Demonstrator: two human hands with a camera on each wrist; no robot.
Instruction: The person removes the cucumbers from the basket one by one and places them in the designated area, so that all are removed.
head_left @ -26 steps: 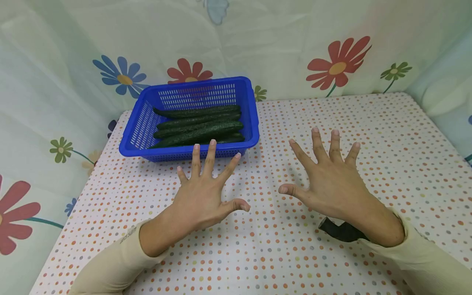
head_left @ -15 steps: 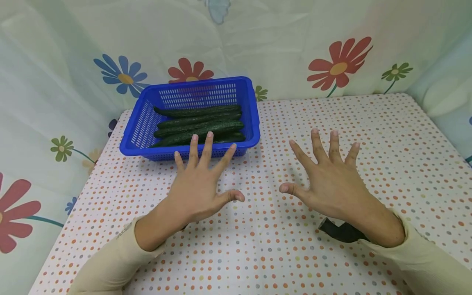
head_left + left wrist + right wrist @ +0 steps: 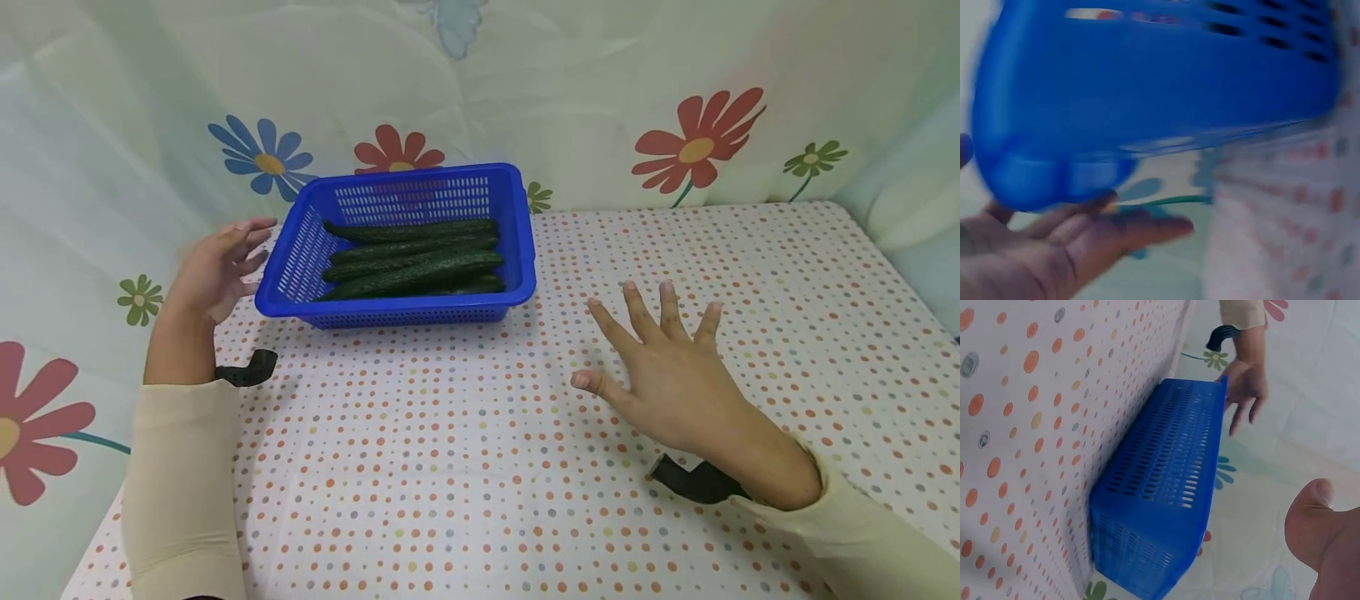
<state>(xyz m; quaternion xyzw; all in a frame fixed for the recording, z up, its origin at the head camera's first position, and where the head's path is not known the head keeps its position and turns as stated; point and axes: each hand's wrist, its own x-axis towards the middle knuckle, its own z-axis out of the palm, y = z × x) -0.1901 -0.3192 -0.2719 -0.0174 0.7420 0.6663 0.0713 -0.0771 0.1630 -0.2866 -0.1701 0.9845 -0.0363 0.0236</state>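
A blue slotted basket (image 3: 405, 315) stands at the back left of the dotted table and holds several dark green cucumbers (image 3: 412, 260) lying lengthwise. My left hand (image 3: 225, 265) is raised beside the basket's left wall, fingers relaxed and holding nothing; whether it touches the wall I cannot tell. In the left wrist view those fingers (image 3: 1104, 234) lie just under the basket's corner (image 3: 1147, 94), blurred. My right hand (image 3: 651, 354) hovers flat over the table right of the basket, fingers spread and empty. The right wrist view shows the basket (image 3: 1160, 506), my left hand (image 3: 1244, 384) and my right thumb (image 3: 1313, 515).
A dotted cloth (image 3: 480, 467) covers the table. Floral fabric (image 3: 697, 142) hangs round the back and both sides. Black camera straps sit at my left wrist (image 3: 247, 367) and my right wrist (image 3: 693, 482).
My left hand has left the spot in front of the basket and swung out to the basket's left side. My right hand has stayed almost where it was.
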